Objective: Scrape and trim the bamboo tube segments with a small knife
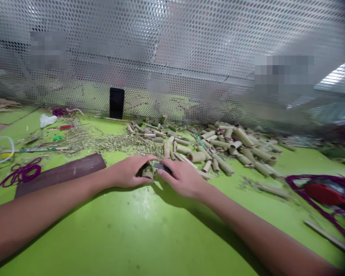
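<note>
My left hand [132, 170] is closed around a short, hollow bamboo piece [147, 172], its open end facing right. In my right hand [184, 176] is a small knife [161, 166], gripped by the handle, with its blade pointing left toward the rim of that piece. Whether the blade touches the bamboo I cannot tell. Both hands are low over the green table [126, 230]. Just beyond them lie cut bamboo tubes [197, 156] and a spread of thin shavings [117, 142].
A heap of bamboo tubes [244, 147] covers the back right. A phone [117, 102] leans on the perforated metal screen [172, 69]. To the left lie a brown sheet [63, 172], purple cord [31, 171] and a red screwdriver [66, 127]. A red-and-black object [324, 193] sits right.
</note>
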Demonstrator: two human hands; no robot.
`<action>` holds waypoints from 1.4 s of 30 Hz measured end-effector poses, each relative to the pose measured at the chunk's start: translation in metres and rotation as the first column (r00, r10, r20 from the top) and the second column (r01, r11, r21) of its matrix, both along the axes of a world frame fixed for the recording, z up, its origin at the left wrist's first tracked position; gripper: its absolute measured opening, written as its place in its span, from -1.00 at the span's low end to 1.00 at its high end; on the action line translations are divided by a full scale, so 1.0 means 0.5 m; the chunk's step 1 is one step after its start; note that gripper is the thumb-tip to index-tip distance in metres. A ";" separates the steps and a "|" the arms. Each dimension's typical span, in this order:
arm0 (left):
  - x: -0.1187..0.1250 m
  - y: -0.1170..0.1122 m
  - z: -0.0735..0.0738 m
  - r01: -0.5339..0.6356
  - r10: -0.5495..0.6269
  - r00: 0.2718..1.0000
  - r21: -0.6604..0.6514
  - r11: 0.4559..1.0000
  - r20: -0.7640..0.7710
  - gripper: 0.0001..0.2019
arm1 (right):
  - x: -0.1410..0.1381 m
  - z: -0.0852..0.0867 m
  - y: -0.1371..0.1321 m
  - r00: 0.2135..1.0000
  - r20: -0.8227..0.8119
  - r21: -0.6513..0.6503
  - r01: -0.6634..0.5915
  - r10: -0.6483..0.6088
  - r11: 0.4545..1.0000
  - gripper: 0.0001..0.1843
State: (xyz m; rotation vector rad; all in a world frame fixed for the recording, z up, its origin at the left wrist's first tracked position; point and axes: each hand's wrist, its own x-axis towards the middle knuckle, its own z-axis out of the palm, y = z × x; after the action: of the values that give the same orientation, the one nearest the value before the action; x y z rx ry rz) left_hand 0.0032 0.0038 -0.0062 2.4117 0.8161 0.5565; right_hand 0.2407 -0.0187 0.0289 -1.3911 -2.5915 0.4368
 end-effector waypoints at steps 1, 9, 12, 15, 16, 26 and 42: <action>0.000 0.001 -0.001 0.007 -0.007 1.000 0.004 1.000 0.008 -0.34 | -0.002 0.003 -0.005 1.000 0.007 0.007 -0.011 0.011 1.000 -0.65; -0.002 -0.001 0.000 -0.026 0.026 1.000 0.015 1.000 -0.009 -0.60 | -0.025 0.002 -0.020 0.991 0.131 0.018 -0.040 0.037 0.999 -0.70; -0.002 -0.001 0.002 -0.030 0.031 0.999 0.022 0.999 -0.034 -0.65 | -0.030 -0.004 -0.020 0.987 0.156 0.000 -0.028 0.028 1.000 -0.70; -0.003 0.001 -0.002 -0.008 0.008 1.000 0.047 0.999 -0.018 -0.67 | -0.032 -0.007 -0.021 0.983 0.184 -0.015 -0.011 0.014 1.000 -0.70; -0.002 0.002 -0.004 0.001 0.000 1.000 0.056 0.998 -0.009 -0.67 | -0.032 -0.008 -0.022 0.982 0.189 -0.016 -0.008 0.011 1.000 -0.70; -0.005 0.008 -0.009 0.060 -0.062 0.998 0.124 0.990 0.012 -0.64 | -0.023 -0.003 -0.021 0.993 0.096 -0.070 -0.058 0.065 0.996 -0.72; -0.007 0.011 -0.011 0.113 -0.118 0.992 0.098 0.989 0.044 -0.66 | 0.003 -0.006 -0.005 0.986 -0.051 -0.161 -0.164 0.157 0.973 -0.63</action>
State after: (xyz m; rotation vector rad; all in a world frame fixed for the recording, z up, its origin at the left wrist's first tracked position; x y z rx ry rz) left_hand -0.0001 0.0092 -0.0116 2.5028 0.6370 0.6202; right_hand 0.2424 -0.0211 0.0261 -1.2090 -2.7002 0.7093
